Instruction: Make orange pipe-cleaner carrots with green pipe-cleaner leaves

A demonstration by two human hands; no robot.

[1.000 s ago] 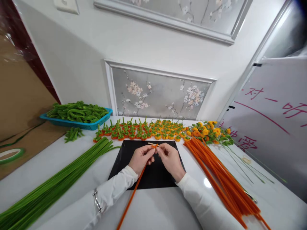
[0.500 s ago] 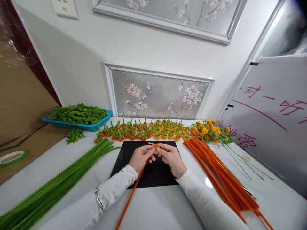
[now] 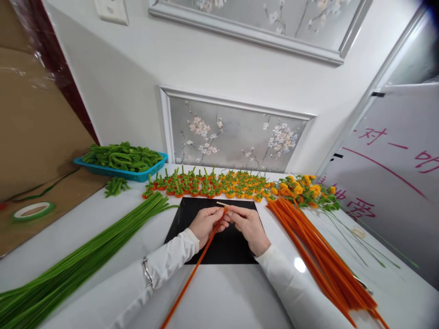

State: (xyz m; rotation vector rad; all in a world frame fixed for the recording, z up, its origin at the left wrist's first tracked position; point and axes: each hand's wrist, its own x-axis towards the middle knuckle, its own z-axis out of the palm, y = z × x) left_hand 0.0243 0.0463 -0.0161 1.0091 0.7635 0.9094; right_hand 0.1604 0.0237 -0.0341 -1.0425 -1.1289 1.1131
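Note:
Over the black mat [image 3: 219, 249], both hands work close together. My left hand [image 3: 206, 225] is closed on an orange pipe cleaner [image 3: 192, 277], whose long tail slants down toward the front of the table. My right hand [image 3: 249, 228] pinches the same pipe cleaner near its upper end, where the fingertips almost meet. A thin pale stick [image 3: 220, 204] pokes out to the left above the fingers, beside the orange end. How the stick and the pipe cleaner join is too small to make out, and the fingers partly hide it.
Green pipe cleaners [image 3: 103, 249] lie at left, orange pipe cleaners [image 3: 322, 256] at right. Behind the mat stand rows of small orange and yellow pumpkins [image 3: 219, 185]. A blue basket [image 3: 137, 176] holds green pieces. Yellow flowers [image 3: 298, 187] and a tape roll [image 3: 33, 211] flank them.
The view has shifted slightly, so the scene sits a little further right. The orange pipe cleaner now passes in front of my left fingers, and its end at the fingertips has turned.

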